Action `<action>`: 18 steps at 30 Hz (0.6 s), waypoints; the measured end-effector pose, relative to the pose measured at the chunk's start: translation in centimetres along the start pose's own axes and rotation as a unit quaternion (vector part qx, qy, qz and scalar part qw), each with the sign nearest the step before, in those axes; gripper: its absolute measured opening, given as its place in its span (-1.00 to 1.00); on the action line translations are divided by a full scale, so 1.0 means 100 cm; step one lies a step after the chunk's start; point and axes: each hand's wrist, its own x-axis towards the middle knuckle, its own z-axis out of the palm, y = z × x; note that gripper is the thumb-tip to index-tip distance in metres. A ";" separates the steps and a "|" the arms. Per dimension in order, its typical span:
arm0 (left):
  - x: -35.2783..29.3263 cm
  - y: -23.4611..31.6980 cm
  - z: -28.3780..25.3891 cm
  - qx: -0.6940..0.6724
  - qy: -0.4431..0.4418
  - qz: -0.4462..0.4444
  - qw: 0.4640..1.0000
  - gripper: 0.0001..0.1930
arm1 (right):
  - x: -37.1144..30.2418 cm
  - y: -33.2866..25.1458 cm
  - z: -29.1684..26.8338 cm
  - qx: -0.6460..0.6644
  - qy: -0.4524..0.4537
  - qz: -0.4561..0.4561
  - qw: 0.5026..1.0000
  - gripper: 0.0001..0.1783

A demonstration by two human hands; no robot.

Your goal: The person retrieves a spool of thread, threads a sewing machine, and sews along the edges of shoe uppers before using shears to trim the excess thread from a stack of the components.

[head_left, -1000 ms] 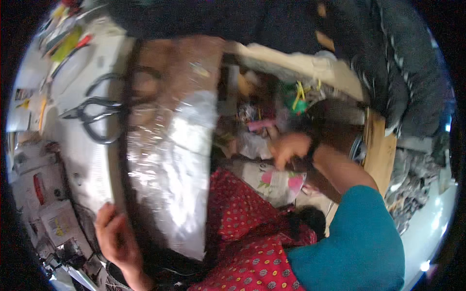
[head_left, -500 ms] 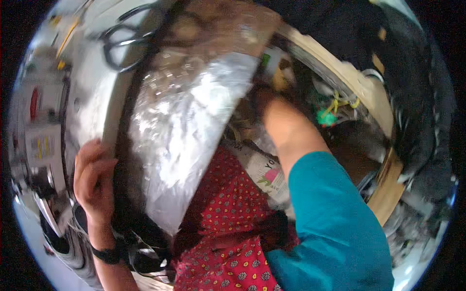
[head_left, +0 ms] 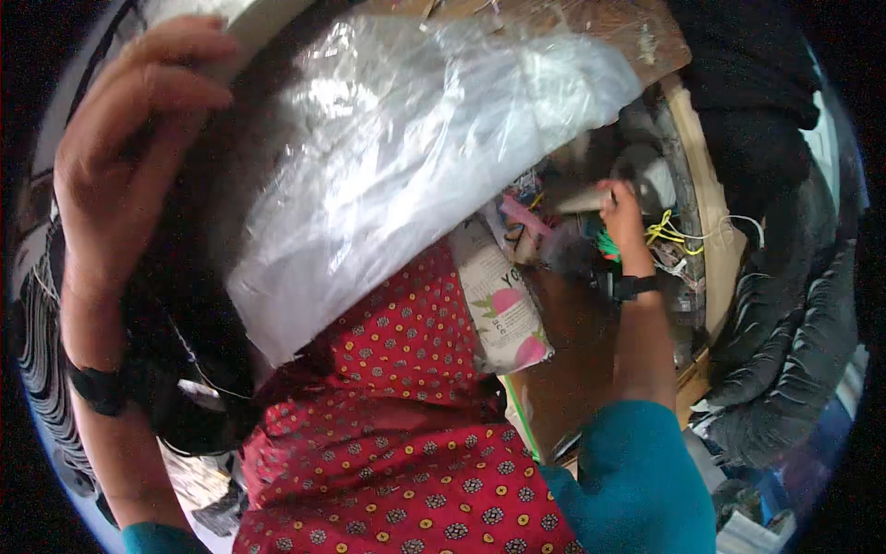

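Note:
My left hand (head_left: 138,138) is raised at the upper left with its fingers apart and nothing visible in them. My right hand (head_left: 624,220) reaches into a cluttered open drawer (head_left: 697,175) with wooden sides. Its fingers are closed by a pale, blurred long piece (head_left: 586,199) whose kind I cannot make out. Around that hand lie a green tuft (head_left: 607,244), a tangle of yellow cord (head_left: 672,231) and a pink strip (head_left: 526,215). A crinkled clear plastic sheet (head_left: 415,148) covers the middle, hiding part of the drawer.
A pale packet with pink fruit pictures (head_left: 508,314) stands near my red patterned apron (head_left: 406,332). Black fabric pieces (head_left: 784,342) are piled at the right. A brown board (head_left: 646,46) lies beyond the plastic. More dark layered fabric (head_left: 46,323) is at the left.
My view has shifted. My left hand has come up and away from the pale table's edge. My right hand, formerly hidden deep in the drawer, now shows farther right in it.

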 end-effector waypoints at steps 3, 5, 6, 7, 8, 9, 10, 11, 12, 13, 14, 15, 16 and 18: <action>-0.003 -0.002 0.011 0.006 0.025 0.018 1.000 -0.95 | -0.029 0.035 0.021 -0.072 -0.059 0.133 0.987 -0.47; -0.005 0.000 0.014 -0.010 0.048 -0.010 0.999 -0.89 | -0.026 0.064 0.031 -0.127 -0.023 0.116 0.985 -0.49; -0.004 -0.001 0.013 -0.013 0.050 -0.024 0.998 -0.86 | -0.020 0.078 0.040 -0.180 0.018 0.078 0.980 -0.50; -0.004 0.000 0.011 -0.017 0.052 -0.038 0.998 -0.83 | -0.011 0.095 0.046 -0.101 0.067 0.098 0.988 -0.48; -0.001 -0.003 0.007 0.020 0.069 -0.014 0.997 -0.77 | 0.001 0.114 0.051 -0.097 0.087 0.128 0.983 -0.51; 0.000 -0.005 0.004 0.056 0.091 -0.031 0.994 -0.70 | 0.015 0.133 0.054 -0.117 0.101 0.139 0.978 -0.53; 0.002 -0.008 0.000 0.060 0.081 0.017 0.995 -0.70 | 0.024 0.152 0.060 -0.125 0.121 0.186 0.967 -0.55; 0.001 -0.009 -0.003 0.095 0.063 0.006 0.993 -0.65 | 0.033 0.171 0.061 -0.184 0.137 0.186 0.955 -0.58; 0.001 -0.011 -0.005 0.134 0.044 -0.004 0.990 -0.58 | 0.041 0.189 0.063 -0.227 0.184 0.177 0.940 -0.60; -0.001 -0.012 -0.006 0.126 0.047 0.006 0.991 -0.52 | 0.047 0.205 0.066 -0.188 0.206 0.168 0.945 -0.60; -0.002 -0.012 -0.006 0.132 0.041 0.010 0.990 -0.52 | 0.055 0.221 0.064 -0.370 0.174 0.106 0.906 -0.54; 0.000 -0.013 -0.006 0.120 0.038 -0.009 0.992 -0.47 | 0.057 0.232 0.070 -0.299 0.206 0.159 0.918 -0.53; -0.001 -0.014 -0.004 0.106 0.014 0.008 0.994 -0.42 | 0.063 0.242 0.072 -0.269 0.212 0.198 0.918 -0.52; 0.008 -0.013 -0.006 0.167 -0.009 -0.030 0.985 -0.40 | 0.071 0.253 0.080 -0.253 0.209 0.250 0.911 -0.50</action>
